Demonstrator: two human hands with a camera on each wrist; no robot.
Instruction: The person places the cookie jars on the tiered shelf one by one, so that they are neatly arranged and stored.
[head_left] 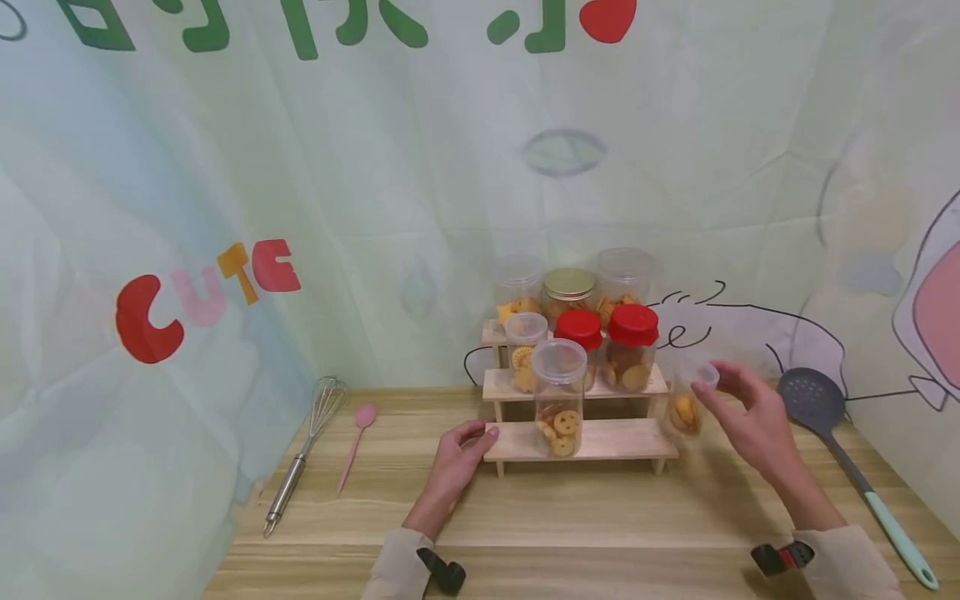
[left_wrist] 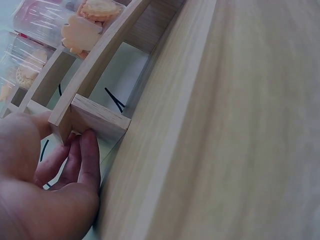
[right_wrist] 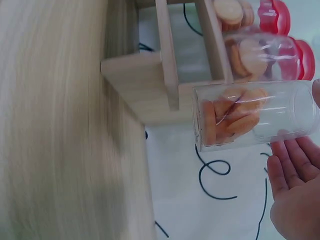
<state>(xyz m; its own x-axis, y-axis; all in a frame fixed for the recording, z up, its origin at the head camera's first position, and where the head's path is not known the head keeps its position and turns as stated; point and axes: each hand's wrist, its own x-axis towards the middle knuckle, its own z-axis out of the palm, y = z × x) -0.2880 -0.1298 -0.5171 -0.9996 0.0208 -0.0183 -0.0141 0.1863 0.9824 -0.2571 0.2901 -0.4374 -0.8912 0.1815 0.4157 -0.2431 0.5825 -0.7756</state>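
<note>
A three-step wooden display rack (head_left: 622,438) stands on the table against the backdrop. My left hand (head_left: 456,463) grips the left end of its lowest step, thumb on top and fingers curled beneath the board (left_wrist: 95,112). To the right of the rack, my right hand (head_left: 759,423) holds a clear plastic jar (head_left: 686,410) near its top, between thumb and fingers. Yellowish biscuits (right_wrist: 232,116) lie in the bottom of that jar, which is upright and raised beside the middle step. Another clear jar (head_left: 559,400) with smiley biscuits sits on the lowest step.
Two red-lidded jars (head_left: 631,348) and a small clear jar (head_left: 526,354) fill the middle step. Behind them on the top step is a gold-lidded jar (head_left: 567,292) between two clear ones. A whisk (head_left: 303,458) and pink spoon (head_left: 356,446) lie left; a skimmer (head_left: 847,462) lies right.
</note>
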